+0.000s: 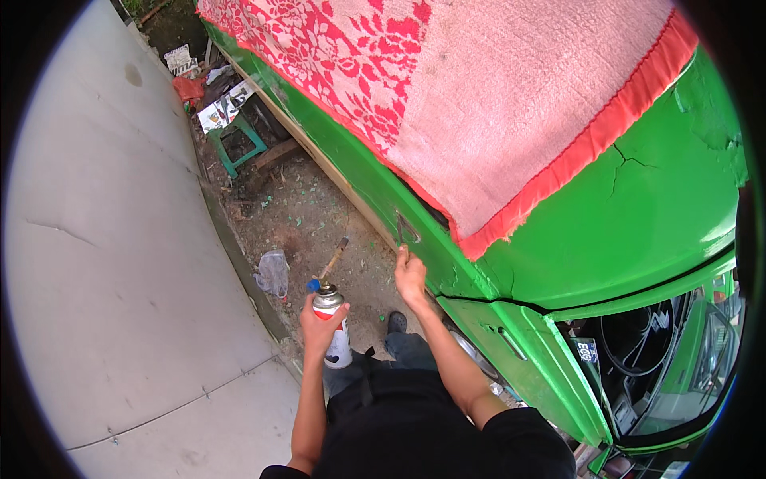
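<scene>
My left hand (316, 326) is wrapped round a white and red gas canister (340, 350) with a silver top. On it sits a blowtorch head with a blue knob (313, 285) and a long nozzle (336, 256) angled up and away; no flame shows. A thin, dark hand tool (400, 231) is gripped in my right hand (410, 276), its handle hidden by the fingers. The tool's tip is at a small opening (409, 229) in the side of a green vehicle (463, 259); I cannot tell whether it touches.
A pink and red blanket (487, 120) covers part of the vehicle's cracked green roof (630, 207). At left rises a pale wall (120, 239). On the dirt ground lie a clear plastic bag (273, 273), a green stool (237, 144) and scattered debris. An open vehicle door (519, 351) stands at right.
</scene>
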A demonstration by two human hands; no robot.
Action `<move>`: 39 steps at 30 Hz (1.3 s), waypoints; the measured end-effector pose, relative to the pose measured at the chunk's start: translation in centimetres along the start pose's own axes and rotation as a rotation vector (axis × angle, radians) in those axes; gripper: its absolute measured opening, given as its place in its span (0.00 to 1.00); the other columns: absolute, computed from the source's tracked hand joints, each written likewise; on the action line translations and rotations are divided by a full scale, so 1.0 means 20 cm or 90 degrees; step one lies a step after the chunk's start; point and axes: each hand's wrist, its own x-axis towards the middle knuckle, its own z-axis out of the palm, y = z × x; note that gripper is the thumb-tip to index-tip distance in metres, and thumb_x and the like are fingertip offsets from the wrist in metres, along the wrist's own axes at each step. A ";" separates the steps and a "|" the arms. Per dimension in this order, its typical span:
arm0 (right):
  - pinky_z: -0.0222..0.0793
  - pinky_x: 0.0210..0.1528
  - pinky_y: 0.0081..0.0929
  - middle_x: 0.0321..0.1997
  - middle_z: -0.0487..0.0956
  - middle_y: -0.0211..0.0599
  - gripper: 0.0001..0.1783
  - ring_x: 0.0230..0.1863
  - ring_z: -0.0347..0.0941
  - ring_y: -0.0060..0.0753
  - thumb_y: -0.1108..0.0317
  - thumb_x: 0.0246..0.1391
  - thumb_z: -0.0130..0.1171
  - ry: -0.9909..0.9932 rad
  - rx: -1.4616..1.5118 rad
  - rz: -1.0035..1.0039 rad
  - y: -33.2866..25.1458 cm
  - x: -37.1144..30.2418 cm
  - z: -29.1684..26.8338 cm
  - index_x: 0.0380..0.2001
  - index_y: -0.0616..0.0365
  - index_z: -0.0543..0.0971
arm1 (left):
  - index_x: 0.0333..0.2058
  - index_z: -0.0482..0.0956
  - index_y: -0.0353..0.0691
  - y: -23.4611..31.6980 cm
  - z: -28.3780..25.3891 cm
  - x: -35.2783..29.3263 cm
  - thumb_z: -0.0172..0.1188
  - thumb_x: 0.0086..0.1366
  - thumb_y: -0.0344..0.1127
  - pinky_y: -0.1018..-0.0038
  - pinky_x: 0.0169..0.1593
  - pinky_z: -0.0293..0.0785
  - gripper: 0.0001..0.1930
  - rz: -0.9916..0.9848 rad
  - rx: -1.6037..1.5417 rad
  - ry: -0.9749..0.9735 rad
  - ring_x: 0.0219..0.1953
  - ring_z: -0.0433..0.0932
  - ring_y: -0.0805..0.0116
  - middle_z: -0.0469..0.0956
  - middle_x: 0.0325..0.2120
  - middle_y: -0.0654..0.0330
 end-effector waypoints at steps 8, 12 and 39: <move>0.68 0.39 0.48 0.27 0.77 0.60 0.22 0.32 0.77 0.57 0.56 0.67 0.49 -0.018 0.036 0.026 -0.11 0.09 0.06 0.36 0.68 0.79 | 0.49 0.73 0.25 0.09 -0.06 0.12 0.78 0.50 0.41 0.72 0.41 0.77 0.34 0.001 0.034 -0.025 0.34 0.81 0.69 0.83 0.33 0.54; 0.69 0.40 0.46 0.27 0.77 0.60 0.20 0.32 0.76 0.56 0.59 0.67 0.50 0.000 0.044 0.029 -0.09 0.00 -0.02 0.36 0.69 0.79 | 0.47 0.74 0.26 0.11 -0.10 0.20 0.78 0.49 0.41 0.71 0.42 0.77 0.33 0.015 0.042 -0.075 0.35 0.82 0.69 0.83 0.33 0.54; 0.58 0.25 0.39 0.13 0.63 0.38 0.28 0.19 0.59 0.29 0.51 0.65 0.53 -0.041 0.183 0.179 0.04 0.14 0.06 0.27 0.71 0.78 | 0.45 0.74 0.28 0.14 -0.12 0.25 0.78 0.49 0.41 0.71 0.42 0.77 0.31 0.023 0.048 -0.124 0.35 0.81 0.70 0.83 0.33 0.55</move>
